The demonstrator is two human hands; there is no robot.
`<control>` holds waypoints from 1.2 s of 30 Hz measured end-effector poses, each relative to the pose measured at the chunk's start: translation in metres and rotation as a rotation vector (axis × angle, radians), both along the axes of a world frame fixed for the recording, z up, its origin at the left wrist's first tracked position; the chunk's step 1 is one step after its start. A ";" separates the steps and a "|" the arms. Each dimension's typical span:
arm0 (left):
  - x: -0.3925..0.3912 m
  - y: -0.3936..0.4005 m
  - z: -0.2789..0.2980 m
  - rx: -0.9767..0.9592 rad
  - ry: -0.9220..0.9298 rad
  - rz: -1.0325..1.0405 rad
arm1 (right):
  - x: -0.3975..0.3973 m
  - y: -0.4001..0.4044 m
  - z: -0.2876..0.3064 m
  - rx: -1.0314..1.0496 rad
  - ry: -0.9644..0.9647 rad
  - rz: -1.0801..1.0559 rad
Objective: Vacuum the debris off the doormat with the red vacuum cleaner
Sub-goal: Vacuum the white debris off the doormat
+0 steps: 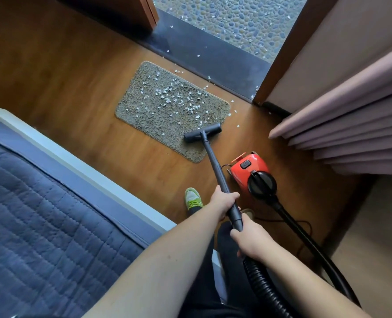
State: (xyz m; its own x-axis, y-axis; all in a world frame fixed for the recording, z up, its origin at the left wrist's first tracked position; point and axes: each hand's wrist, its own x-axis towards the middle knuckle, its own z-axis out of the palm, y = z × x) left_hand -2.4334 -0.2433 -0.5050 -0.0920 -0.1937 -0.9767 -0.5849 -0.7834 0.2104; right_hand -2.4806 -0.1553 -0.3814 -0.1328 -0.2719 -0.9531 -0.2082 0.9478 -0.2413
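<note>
Centre frame, doormat: grey-brown shaggy rectangular doormat [167, 111] on wood floor, white paper-like debris [174, 97] scattered mostly over its upper half.
Nozzle: black T-shaped floor head [201, 132] resting on the mat's lower right edge.
Vacuum: red canister vacuum cleaner [251, 172], right of centre, just beside the mat.
Left hand [223, 201]: wrapped round the black wand [215, 166].
Right hand [251, 243]: gripping the wand's end where the ribbed black hose [266, 288] begins.

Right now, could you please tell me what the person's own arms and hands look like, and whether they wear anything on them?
Both forearms are bare up to the frame's edge: no sleeves, gloves, watch or bands show. The left hand and the right hand carry no visible rings or markings. No cables are attached to either arm.
</note>
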 end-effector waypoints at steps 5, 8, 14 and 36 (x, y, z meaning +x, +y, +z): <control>0.001 -0.019 -0.004 -0.051 -0.023 -0.015 | 0.004 -0.017 -0.010 -0.005 0.025 0.023; 0.005 -0.039 -0.010 -0.085 -0.040 -0.035 | 0.009 -0.038 -0.020 -0.013 0.010 0.005; 0.011 -0.083 -0.015 -0.104 -0.042 -0.043 | 0.021 -0.080 -0.036 -0.041 0.043 0.016; 0.091 -0.106 -0.010 -0.021 -0.069 0.188 | 0.071 -0.116 -0.033 0.028 -0.023 0.245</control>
State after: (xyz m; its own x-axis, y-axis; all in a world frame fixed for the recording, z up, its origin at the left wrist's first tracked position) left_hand -2.3428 -0.3492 -0.5146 0.0148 -0.2217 -0.9750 -0.4422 -0.8760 0.1925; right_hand -2.4093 -0.2716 -0.4144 -0.0446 -0.2670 -0.9627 -0.4276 0.8760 -0.2231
